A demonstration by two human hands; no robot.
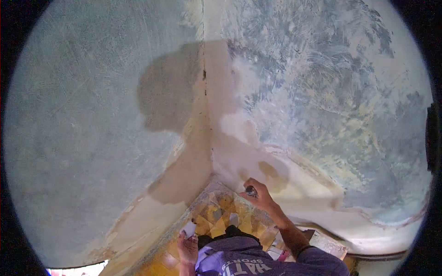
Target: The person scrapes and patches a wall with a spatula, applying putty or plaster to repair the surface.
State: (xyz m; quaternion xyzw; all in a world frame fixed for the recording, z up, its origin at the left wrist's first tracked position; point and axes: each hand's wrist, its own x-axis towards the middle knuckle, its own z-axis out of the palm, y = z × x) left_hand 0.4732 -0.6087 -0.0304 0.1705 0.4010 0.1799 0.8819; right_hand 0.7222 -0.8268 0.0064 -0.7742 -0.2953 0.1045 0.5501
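My right hand (262,198) is closed around a small object with a dark round end (251,191); its kind cannot be made out. That hand is close to the lower part of the right wall (294,184), just right of the corner, where darker brownish patches show. Lower down, my left hand (187,248) is closed on a small pale, flat piece (189,228) that sticks up from the fingers. It is held above the floor, near the foot of the left wall (92,138).
Two worn blue-grey walls meet at a vertical corner seam (205,92) with a pale strip. A shadow falls across it. Below is a yellow-brown patterned floor (212,216). Papers or boxes (327,244) lie beside my right arm. A dark fixture (432,138) stands at the right edge.
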